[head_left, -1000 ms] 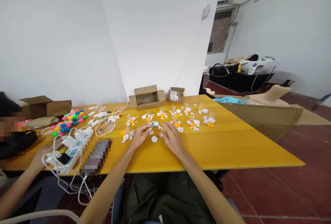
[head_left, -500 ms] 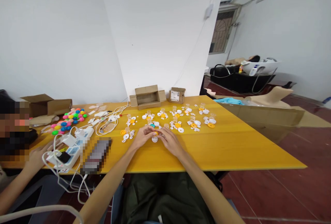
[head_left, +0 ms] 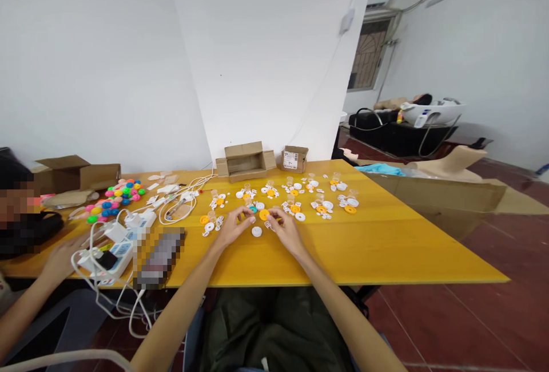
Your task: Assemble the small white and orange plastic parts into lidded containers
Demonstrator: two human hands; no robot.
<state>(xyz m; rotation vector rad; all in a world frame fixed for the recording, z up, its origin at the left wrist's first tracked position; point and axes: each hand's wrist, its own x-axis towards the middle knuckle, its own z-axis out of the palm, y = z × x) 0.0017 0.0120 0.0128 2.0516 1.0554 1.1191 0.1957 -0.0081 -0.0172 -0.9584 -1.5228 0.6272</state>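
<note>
An orange plastic disc (head_left: 264,214) is at the fingertips of my right hand (head_left: 286,229), pinched at its right edge between thumb and fingers. My left hand (head_left: 237,225) hovers just left of it, thumb and fingers a little apart, with nothing plainly in them. Between the two hands, a round white plastic piece (head_left: 256,231) sits on the yellow table (head_left: 369,252). A teal part (head_left: 253,209) lies just beyond my left fingertips. Small white dotted pieces (head_left: 268,225) lie partly under my right hand.
Several clusters of orange discs, white rings (head_left: 300,217) and clear cups (head_left: 353,194) spread behind my hands. Two cardboard boxes (head_left: 245,165) stand by the wall. To the left are a power strip (head_left: 128,246), a phone (head_left: 160,257), colourful balls (head_left: 124,192) and another person's hand (head_left: 60,257).
My hands have drawn apart from over the white piece, uncovering it. The orange disc has moved up and right with my right hand, and my left hand has come away from it.
</note>
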